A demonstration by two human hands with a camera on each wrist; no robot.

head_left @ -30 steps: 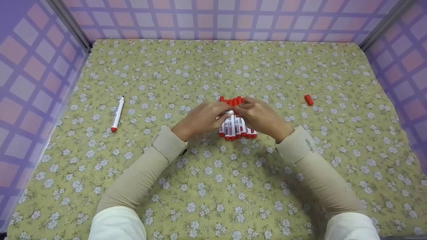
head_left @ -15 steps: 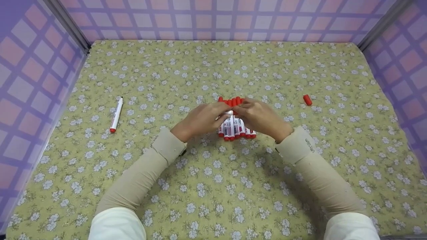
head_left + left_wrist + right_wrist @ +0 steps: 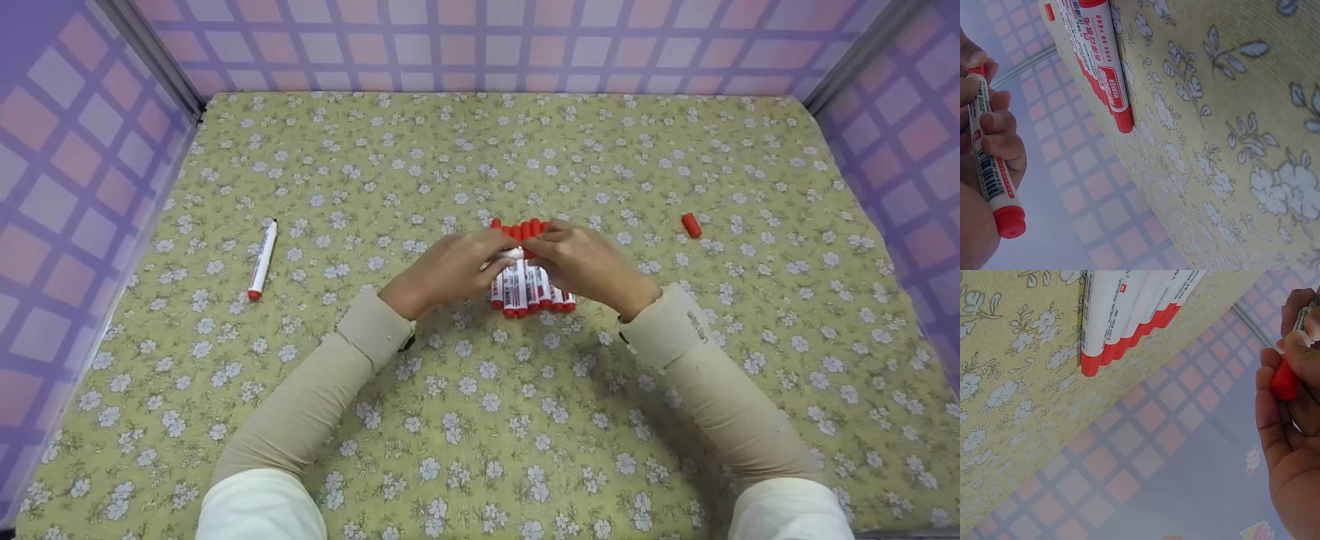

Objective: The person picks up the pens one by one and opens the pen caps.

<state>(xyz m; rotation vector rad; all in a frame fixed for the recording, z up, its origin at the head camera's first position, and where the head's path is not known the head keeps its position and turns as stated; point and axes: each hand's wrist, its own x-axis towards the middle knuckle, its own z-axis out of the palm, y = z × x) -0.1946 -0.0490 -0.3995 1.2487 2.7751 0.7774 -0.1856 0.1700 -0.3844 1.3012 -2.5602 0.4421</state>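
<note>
My left hand (image 3: 457, 266) grips the white barrel of a whiteboard marker (image 3: 992, 163), its fingers curled round it and the red end plug (image 3: 1010, 221) sticking out. At the marker's other end my right hand (image 3: 589, 262) pinches a red cap (image 3: 1285, 381) between thumb and fingers. Whether the cap sits fully on the marker is hidden by the fingers. Just below both hands, a row of capped markers (image 3: 525, 289) lies side by side on the cloth, red caps pointing away from me.
An uncapped marker (image 3: 262, 260), black tip pointing away, lies alone at the left. A loose red cap (image 3: 691, 225) lies at the right. The table bears a flowered cloth (image 3: 480, 450), with checked panels (image 3: 469, 45) along its back and sides.
My left hand has shifted slightly left, and a little more white barrel shows between the hands. The right hand and the things on the table stay put.
</note>
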